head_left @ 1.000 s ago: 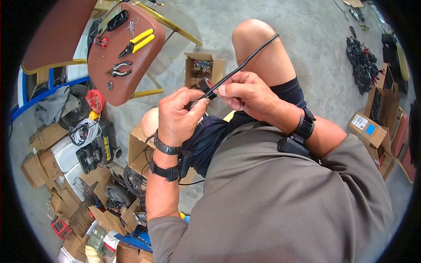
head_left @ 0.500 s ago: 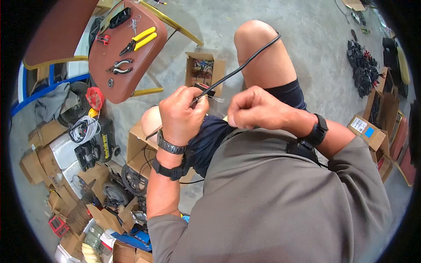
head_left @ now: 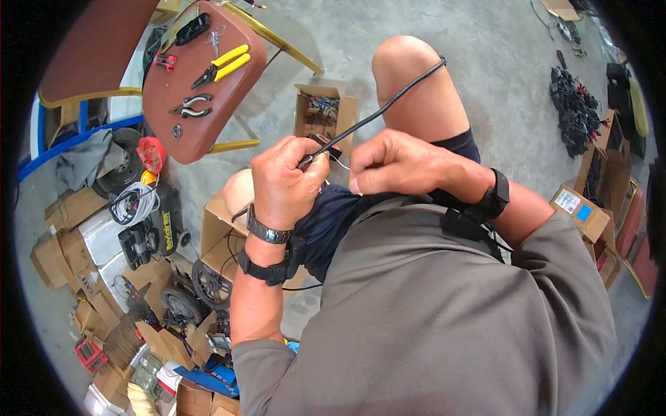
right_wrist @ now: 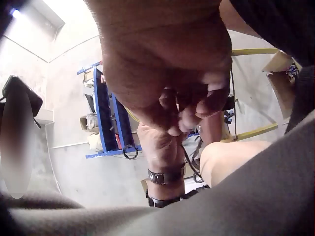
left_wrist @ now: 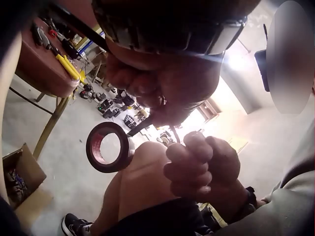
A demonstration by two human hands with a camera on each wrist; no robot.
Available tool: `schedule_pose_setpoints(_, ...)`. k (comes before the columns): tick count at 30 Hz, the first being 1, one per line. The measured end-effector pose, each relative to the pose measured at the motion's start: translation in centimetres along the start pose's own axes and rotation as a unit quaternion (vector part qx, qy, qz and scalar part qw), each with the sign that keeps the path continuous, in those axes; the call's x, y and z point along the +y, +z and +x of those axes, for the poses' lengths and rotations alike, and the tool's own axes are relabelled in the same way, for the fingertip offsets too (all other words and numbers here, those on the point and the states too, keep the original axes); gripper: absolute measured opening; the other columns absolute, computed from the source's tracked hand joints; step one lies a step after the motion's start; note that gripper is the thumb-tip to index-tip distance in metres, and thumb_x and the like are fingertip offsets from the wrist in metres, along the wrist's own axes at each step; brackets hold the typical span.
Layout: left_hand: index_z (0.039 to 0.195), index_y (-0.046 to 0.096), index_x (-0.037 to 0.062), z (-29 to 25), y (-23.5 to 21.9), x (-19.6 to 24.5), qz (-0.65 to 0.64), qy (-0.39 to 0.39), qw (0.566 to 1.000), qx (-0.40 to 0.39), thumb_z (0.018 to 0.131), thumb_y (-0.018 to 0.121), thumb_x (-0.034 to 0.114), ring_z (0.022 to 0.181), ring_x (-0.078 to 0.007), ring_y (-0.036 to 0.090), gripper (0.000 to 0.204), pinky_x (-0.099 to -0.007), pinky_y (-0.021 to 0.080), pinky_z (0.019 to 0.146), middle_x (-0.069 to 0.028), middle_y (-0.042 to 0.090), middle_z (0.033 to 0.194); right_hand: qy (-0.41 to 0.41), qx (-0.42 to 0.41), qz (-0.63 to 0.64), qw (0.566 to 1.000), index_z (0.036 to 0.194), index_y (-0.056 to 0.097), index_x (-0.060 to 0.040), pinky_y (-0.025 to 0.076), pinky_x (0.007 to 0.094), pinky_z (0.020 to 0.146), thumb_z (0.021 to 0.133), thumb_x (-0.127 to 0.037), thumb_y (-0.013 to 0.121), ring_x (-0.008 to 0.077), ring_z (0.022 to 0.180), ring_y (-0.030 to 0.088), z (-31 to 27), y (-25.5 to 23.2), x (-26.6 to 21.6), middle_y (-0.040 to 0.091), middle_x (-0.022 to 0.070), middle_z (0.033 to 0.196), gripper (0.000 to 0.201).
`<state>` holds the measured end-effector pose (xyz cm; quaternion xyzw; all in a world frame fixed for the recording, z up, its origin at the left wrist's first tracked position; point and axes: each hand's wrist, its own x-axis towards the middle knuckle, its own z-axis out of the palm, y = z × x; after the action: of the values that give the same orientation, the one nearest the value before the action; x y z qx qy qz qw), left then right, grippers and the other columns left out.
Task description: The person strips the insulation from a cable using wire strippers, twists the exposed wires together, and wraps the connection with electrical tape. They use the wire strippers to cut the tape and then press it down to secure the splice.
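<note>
My left hand [head_left: 284, 182] pinches a black cable [head_left: 392, 100] between thumb and fingers. The cable runs up and right across the bare right knee [head_left: 406, 59]. A roll of black tape [left_wrist: 93, 153] with a reddish core hangs just beneath the left hand, a short dark strip [left_wrist: 140, 127] leading up from it. Facing it from the right, my right hand [head_left: 399, 163] has its fingers curled in, with thumb and forefinger pinching a thin pale strand [head_left: 340, 163] that comes out near the left fingertips. Much of the cable's end is hidden by the left hand.
A brown-topped chair [head_left: 201, 118] at upper left carries yellow-handled pliers [head_left: 222, 67], grey-handled pliers [head_left: 194, 106] and scissors [head_left: 216, 41]. An open carton [head_left: 322, 114] sits on the floor ahead. Boxes, a hose and wheels crowd the left; a black cable heap [head_left: 574, 111] lies at right.
My right hand pulled back from the cable and tape, lower and to the right, then came up slightly to meet the pale strand. The left hand keeps its hold on the cable.
</note>
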<state>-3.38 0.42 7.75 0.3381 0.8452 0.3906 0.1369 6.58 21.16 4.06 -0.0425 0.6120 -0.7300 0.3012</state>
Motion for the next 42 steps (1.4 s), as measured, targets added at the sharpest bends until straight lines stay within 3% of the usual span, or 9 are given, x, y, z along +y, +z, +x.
schedule_pose_setpoints(1,0.082,0.069,0.0011,-0.1,0.2,-0.3,-0.013,-0.003,1.000,0.005,0.078,0.074,0.002,0.059,-0.0200,0.062,0.006,-0.0306,0.048,0.055,-0.0100,0.067,0.072,-0.043,0.032,-0.036,0.998,0.105,0.074,0.0032,0.053,0.0313,0.081,0.092,-0.014,0.070,0.0140,0.087,0.064,0.1,0.4,0.0,0.070,0.0103,0.089,0.023)
schedule_pose_setpoints(5,0.083,0.070,-0.0001,0.0,-0.2,0.0,-0.026,-0.037,0.999,-0.013,0.079,0.074,0.002,0.060,-0.0168,0.063,0.006,-0.0294,0.048,0.056,-0.0096,0.068,0.074,-0.082,0.214,-0.014,0.973,0.123,0.067,-0.0003,0.052,0.0311,0.086,0.090,-0.002,0.067,0.0135,0.095,0.065,1.5,0.5,1.2,0.070,0.0059,0.101,0.033)
schedule_pose_setpoints(9,0.086,0.071,-0.0014,-0.2,-0.3,0.4,-0.085,-0.078,0.993,-0.034,0.081,0.074,0.001,0.064,-0.0110,0.063,0.006,-0.0272,0.049,0.058,-0.0077,0.069,0.075,-0.176,0.163,-0.115,0.964,0.127,0.066,-0.0029,0.048,0.0393,0.106,0.090,-0.005,0.072,0.0230,0.120,0.062,3.5,-0.3,2.2,0.065,0.0116,0.130,0.037)
schedule_pose_setpoints(17,0.097,0.073,-0.0042,-0.6,-1.2,-0.1,-0.210,-0.188,0.956,-0.082,0.085,0.072,-0.001,0.072,-0.0056,0.061,0.012,-0.0231,0.050,0.062,0.0008,0.069,0.083,-0.228,0.151,-0.127,0.953,0.109,0.072,-0.0034,0.049,0.0420,0.102,0.090,-0.012,0.076,0.0275,0.120,0.061,4.9,0.2,2.9,0.069,0.0113,0.125,0.022)
schedule_pose_setpoints(33,0.099,0.075,-0.0024,-1.7,-1.2,0.1,-0.260,-0.156,0.950,-0.075,0.086,0.071,-0.004,0.076,-0.0051,0.060,0.013,-0.0222,0.048,0.066,0.0009,0.070,0.085,-0.364,0.148,-0.232,0.890,0.099,0.069,-0.0019,0.050,0.0455,0.101,0.086,-0.002,0.071,0.0341,0.113,0.063,6.6,-0.3,4.3,0.072,0.0104,0.111,0.013)
schedule_pose_setpoints(36,0.101,0.075,-0.0021,-1.5,-0.8,-0.5,-0.253,-0.151,0.953,-0.068,0.088,0.072,-0.003,0.075,-0.0045,0.059,0.014,-0.0218,0.047,0.065,0.0018,0.070,0.086,-0.297,0.165,-0.241,0.909,0.096,0.072,-0.0031,0.047,0.0447,0.104,0.089,-0.009,0.067,0.0340,0.117,0.062,6.4,-0.1,4.5,0.071,0.0125,0.118,0.010)
schedule_pose_setpoints(37,0.102,0.075,-0.0020,-1.5,-0.9,-0.4,-0.254,-0.174,0.949,-0.071,0.088,0.072,-0.002,0.075,-0.0043,0.059,0.014,-0.0217,0.047,0.064,0.0018,0.070,0.086,-0.253,0.159,-0.276,0.913,0.123,0.067,-0.0021,0.045,0.0439,0.108,0.090,-0.013,0.069,0.0355,0.123,0.060,6.0,-0.4,4.6,0.065,0.0192,0.131,0.035)
schedule_pose_setpoints(40,0.105,0.074,-0.0018,-1.3,-1.0,-0.3,-0.242,-0.190,0.949,-0.075,0.090,0.073,0.003,0.074,-0.0041,0.057,0.016,-0.0227,0.047,0.063,0.0023,0.069,0.084,-0.102,0.206,-0.107,0.967,0.151,0.044,-0.0014,0.044,0.0418,0.109,0.090,-0.021,0.072,0.0368,0.127,0.058,4.0,0.7,3.2,0.059,0.0252,0.139,0.069)
schedule_pose_setpoints(42,0.106,0.074,-0.0019,-1.3,-0.8,-0.6,-0.215,-0.187,0.956,-0.076,0.091,0.072,0.004,0.073,-0.0044,0.056,0.016,-0.0237,0.047,0.063,0.0027,0.068,0.083,-0.079,0.229,-0.160,0.957,0.151,0.045,-0.0019,0.048,0.0387,0.101,0.090,-0.014,0.075,0.0287,0.117,0.063,3.0,0.8,3.7,0.064,0.0233,0.129,0.068)
